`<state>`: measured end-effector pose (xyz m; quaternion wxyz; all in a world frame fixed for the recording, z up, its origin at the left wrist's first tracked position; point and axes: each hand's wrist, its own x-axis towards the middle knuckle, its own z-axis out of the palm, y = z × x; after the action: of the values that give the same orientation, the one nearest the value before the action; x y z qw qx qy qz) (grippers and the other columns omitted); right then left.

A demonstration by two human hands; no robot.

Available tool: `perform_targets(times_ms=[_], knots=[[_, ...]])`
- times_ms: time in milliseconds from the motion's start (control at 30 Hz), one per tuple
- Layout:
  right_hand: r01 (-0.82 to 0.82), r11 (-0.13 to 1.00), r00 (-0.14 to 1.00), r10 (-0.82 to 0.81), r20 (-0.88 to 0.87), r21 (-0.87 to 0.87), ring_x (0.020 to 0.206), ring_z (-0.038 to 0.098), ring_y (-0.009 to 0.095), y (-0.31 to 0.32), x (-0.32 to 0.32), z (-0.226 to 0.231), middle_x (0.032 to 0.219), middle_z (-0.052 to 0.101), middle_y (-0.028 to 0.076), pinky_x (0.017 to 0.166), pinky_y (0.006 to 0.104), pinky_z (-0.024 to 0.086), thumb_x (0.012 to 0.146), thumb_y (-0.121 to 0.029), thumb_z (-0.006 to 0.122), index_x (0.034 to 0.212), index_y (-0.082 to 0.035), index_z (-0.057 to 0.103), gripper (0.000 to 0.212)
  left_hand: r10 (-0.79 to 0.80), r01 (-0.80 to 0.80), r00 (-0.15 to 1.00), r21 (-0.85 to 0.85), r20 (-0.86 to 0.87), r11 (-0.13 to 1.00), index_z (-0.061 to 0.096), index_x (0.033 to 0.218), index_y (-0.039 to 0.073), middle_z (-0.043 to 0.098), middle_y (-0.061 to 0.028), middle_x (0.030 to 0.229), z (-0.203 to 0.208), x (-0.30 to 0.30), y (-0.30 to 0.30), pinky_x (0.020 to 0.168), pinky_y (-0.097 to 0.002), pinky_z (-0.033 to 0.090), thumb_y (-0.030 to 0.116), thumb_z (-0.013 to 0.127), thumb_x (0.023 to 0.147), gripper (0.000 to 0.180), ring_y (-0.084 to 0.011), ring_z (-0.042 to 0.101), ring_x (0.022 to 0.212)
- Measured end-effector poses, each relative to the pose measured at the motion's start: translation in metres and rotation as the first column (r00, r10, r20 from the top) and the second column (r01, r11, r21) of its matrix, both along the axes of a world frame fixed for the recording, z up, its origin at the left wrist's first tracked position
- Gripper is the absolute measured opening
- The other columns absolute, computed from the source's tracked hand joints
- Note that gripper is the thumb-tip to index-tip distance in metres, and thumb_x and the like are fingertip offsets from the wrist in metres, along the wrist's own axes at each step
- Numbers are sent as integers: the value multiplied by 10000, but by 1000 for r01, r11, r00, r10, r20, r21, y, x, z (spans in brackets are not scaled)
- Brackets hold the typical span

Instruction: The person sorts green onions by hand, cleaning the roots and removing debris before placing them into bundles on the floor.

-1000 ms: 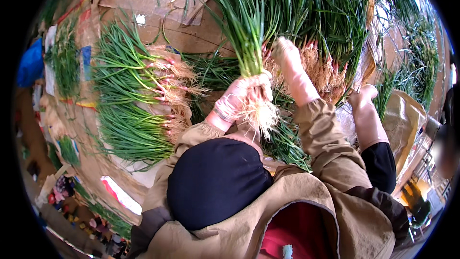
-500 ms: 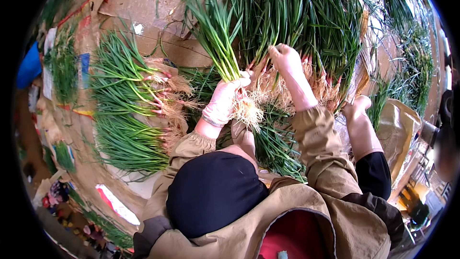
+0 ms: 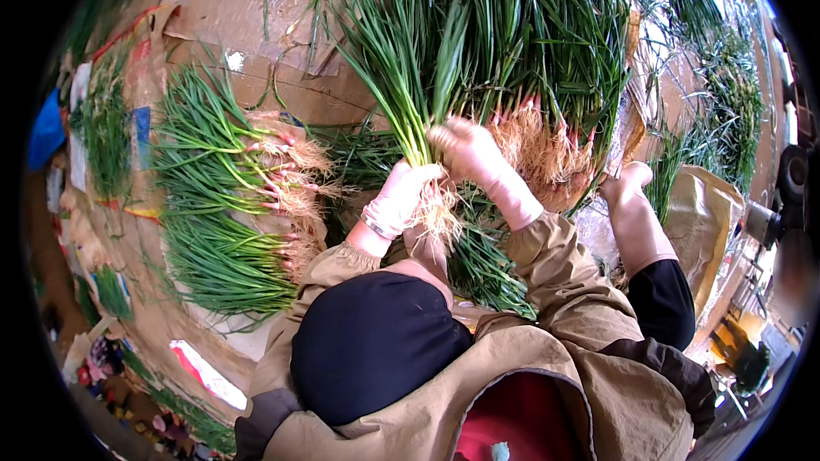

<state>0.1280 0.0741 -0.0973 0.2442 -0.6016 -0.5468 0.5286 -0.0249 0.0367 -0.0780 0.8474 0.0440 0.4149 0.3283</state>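
Observation:
My left hand [image 3: 401,198] is closed around the lower stems of a bunch of green garlic [image 3: 401,124]. The leaves point away from me, and pale stringy roots hang below the fist. Beside it, my right hand [image 3: 470,152] has its fingers curled against the bunch, slightly blurred. A few blurred stalks [image 3: 448,72] rise from its fingertips. Beyond my hands lies a large heap of green garlic [image 3: 547,43], its pinkish stem bases and tangled roots toward me.
Sorted bunches of green garlic [image 3: 222,179] lie at left with their roots facing right. Loose leaves [image 3: 487,265] lie between my legs. My bare foot [image 3: 628,183] rests beside the heap. A tan sack [image 3: 705,222] lies at right; a white and red packet [image 3: 209,373] is at lower left.
My right hand has come from the heap leftward and nearer to the bunch, bringing a few stalks. My left hand still grips the bunch, slightly lower in view.

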Motion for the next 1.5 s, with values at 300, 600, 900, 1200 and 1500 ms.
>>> perform_targets(times_ms=[300, 600, 900, 1200, 1500], knots=[[-733, 82, 65, 997, 50, -676, 638, 609, 181, -17, 20, 14, 681, 625, 69, 619, 356, 504, 952, -405, 419, 895, -37, 647, 437, 254, -291, 934, 125, 250, 949, 516, 1093, 12, 477, -7, 609, 22, -32, 12, 860, -407, 468, 103, 523, 901, 213, -176, 510, 599], [53, 963, 757, 133, 639, -263, 726, 655, 237, 83, -4, -11, 761, 663, 115, 697, 373, 510, 892, -441, 529, 937, -21, 648, 439, 194, -191, 975, 32, -110, 981, 582, 965, 37, 671, -122, 853, -2, -17, 32, 511, -254, 536, 43, 607, 832, 136, -187, 649, 645], [-18, 759, 777, -399, -487, -651, 517, 455, 63, 17, 8, 13, 706, 565, -9, 459, 224, 413, 850, -164, 626, 1045, -37, 574, 239, 72, -73, 997, 20, 33, 997, 570, 1004, -3, 650, -120, 888, -6, 6, 11, 677, -312, 547, 20, 542, 855, 153, -216, 649, 746], [229, 857, 808, -432, -402, -461, 461, 446, 88, -6, 0, 16, 598, 486, -12, 394, 233, 363, 915, -269, 586, 927, -46, 557, 226, 46, -46, 999, -61, -15, 997, 585, 964, -4, 653, -128, 897, -18, 2, -4, 685, -326, 546, 48, 547, 872, 113, -222, 650, 744], [456, 715, 607, -685, -402, -531, 522, 488, 120, 6, 12, -42, 604, 509, -18, 471, 260, 408, 979, -269, 420, 839, -84, 543, 262, 81, -87, 969, 14, 235, 996, 573, 1010, -17, 605, -78, 731, 25, -4, 7, 588, -251, 525, 126, 567, 877, 196, -165, 619, 683]])
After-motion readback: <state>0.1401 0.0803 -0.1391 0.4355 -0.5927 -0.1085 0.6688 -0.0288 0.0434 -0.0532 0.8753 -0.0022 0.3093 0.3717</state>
